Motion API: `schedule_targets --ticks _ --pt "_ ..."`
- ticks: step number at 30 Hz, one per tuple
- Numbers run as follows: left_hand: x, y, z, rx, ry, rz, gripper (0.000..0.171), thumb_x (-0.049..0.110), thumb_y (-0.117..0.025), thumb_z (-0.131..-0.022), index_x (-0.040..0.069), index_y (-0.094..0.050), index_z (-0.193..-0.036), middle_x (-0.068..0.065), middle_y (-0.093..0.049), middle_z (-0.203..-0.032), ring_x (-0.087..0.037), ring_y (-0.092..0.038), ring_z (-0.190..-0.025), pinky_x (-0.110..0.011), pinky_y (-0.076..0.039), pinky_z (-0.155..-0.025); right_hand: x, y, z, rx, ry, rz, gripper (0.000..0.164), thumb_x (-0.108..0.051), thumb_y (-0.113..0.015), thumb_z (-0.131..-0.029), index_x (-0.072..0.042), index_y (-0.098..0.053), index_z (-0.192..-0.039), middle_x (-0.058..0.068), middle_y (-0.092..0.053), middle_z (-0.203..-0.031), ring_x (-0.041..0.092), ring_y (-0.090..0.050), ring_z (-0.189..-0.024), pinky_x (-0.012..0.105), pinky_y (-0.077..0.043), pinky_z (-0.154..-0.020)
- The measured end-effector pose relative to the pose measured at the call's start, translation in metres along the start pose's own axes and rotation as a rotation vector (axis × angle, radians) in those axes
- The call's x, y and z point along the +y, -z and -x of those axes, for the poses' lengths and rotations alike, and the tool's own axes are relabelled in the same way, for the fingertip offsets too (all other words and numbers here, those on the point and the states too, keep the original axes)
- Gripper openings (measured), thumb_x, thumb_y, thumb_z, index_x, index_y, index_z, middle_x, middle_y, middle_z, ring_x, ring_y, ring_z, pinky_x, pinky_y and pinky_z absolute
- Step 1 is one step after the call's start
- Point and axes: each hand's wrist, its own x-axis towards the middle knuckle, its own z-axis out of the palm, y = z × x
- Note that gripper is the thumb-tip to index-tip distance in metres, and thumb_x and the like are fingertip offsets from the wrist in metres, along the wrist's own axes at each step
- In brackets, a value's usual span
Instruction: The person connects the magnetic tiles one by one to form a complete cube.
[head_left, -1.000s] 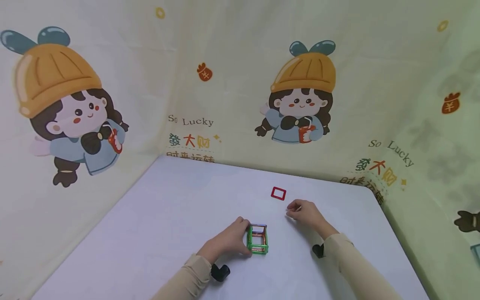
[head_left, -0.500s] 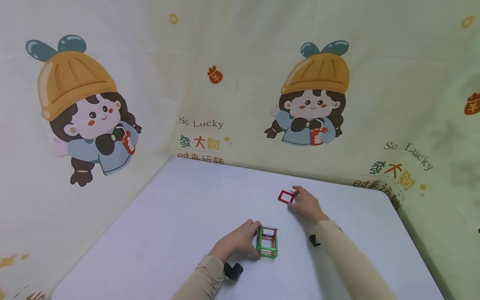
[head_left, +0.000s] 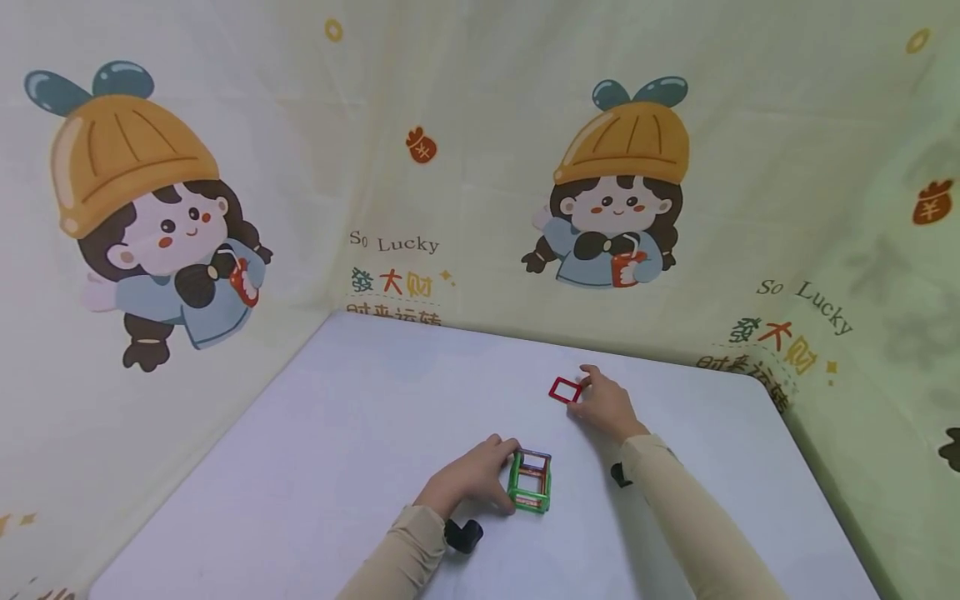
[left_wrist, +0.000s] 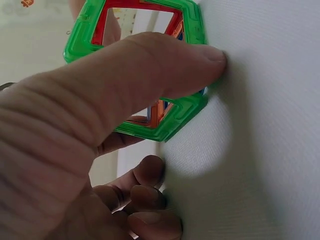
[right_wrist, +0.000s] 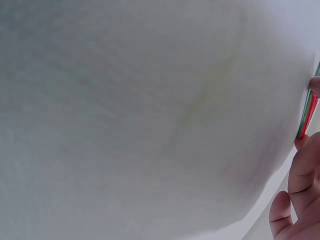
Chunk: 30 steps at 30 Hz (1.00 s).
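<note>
My left hand [head_left: 474, 479] holds a small open box frame [head_left: 531, 481] of green, red and orange magnetic tiles on the white table. In the left wrist view the thumb [left_wrist: 165, 62] lies across the green front of this box frame [left_wrist: 185, 107], while other fingers are curled below. Farther back, my right hand [head_left: 609, 406] has thumb and fingers at the right side of a red square magnetic tile [head_left: 555, 397] lying flat. Fingertips sit at both ends of thin red and green edges [right_wrist: 306, 117] in the right wrist view, where most of the hand is cut off.
The white table [head_left: 360, 433] reaches back to a cream cloth [head_left: 480, 192] printed with cartoon figures, which rises behind and at both sides. A black camera mount [head_left: 465, 537] hangs by the left wrist; another [head_left: 619, 475] is by the right.
My right hand has moved forward and left to the red tile, its thumb and fingers spreading about the tile's side. The left hand stays at the box frame; the head view shifts slightly.
</note>
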Motion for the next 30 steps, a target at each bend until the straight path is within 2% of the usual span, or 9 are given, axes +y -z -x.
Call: schedule_targets --ticks 7,18,25,28,30 --pt "0.001 -0.001 0.002 -0.008 -0.003 0.002 0.077 0.023 -0.097 -0.066 0.022 -0.057 -0.132 0.006 -0.052 -0.105 -0.008 -0.051 -0.093 -0.028 -0.051 -0.083 -0.002 0.005 0.002 -0.041 -0.044 -0.004 0.094 -0.028 -0.084 -0.081 -0.010 -0.031 -0.157 0.015 -0.066 -0.134 0.039 -0.060 -0.120 0.059 -0.043 -0.109" --pt "0.001 0.001 0.000 -0.001 0.002 0.002 0.078 0.022 -0.097 -0.065 0.021 -0.057 -0.132 0.006 -0.053 -0.106 -0.008 -0.052 -0.093 -0.028 -0.051 -0.083 -0.002 0.015 0.010 -0.040 -0.024 -0.050 0.098 -0.032 -0.084 -0.082 -0.017 -0.027 -0.159 0.012 -0.066 -0.135 0.040 -0.059 -0.120 0.062 -0.041 -0.109" --pt "0.003 0.003 -0.001 -0.012 0.031 0.019 0.079 0.023 -0.097 -0.066 0.021 -0.057 -0.134 0.005 -0.053 -0.107 -0.009 -0.052 -0.094 -0.030 -0.052 -0.083 -0.003 0.020 0.016 -0.004 0.081 -0.038 0.096 -0.035 -0.085 -0.081 -0.017 -0.029 -0.158 0.009 -0.069 -0.130 0.030 -0.063 -0.093 0.059 -0.045 -0.103" --pt "0.003 0.004 0.000 -0.016 0.041 0.021 0.079 0.023 -0.097 -0.066 0.021 -0.057 -0.134 0.004 -0.053 -0.108 -0.010 -0.053 -0.095 -0.030 -0.052 -0.084 -0.008 0.024 0.019 0.007 0.113 -0.050 0.096 -0.033 -0.086 -0.081 -0.016 -0.030 -0.157 0.010 -0.070 -0.128 0.029 -0.063 -0.092 0.058 -0.046 -0.100" --pt "0.003 0.004 0.000 -0.018 0.041 0.023 0.079 0.022 -0.096 -0.066 0.021 -0.057 -0.134 0.004 -0.053 -0.108 -0.010 -0.053 -0.096 -0.030 -0.051 -0.085 -0.011 0.026 0.023 0.010 0.108 -0.059 0.097 -0.033 -0.087 -0.080 -0.017 -0.031 -0.157 0.008 -0.070 -0.127 0.030 -0.063 -0.098 0.057 -0.048 -0.100"
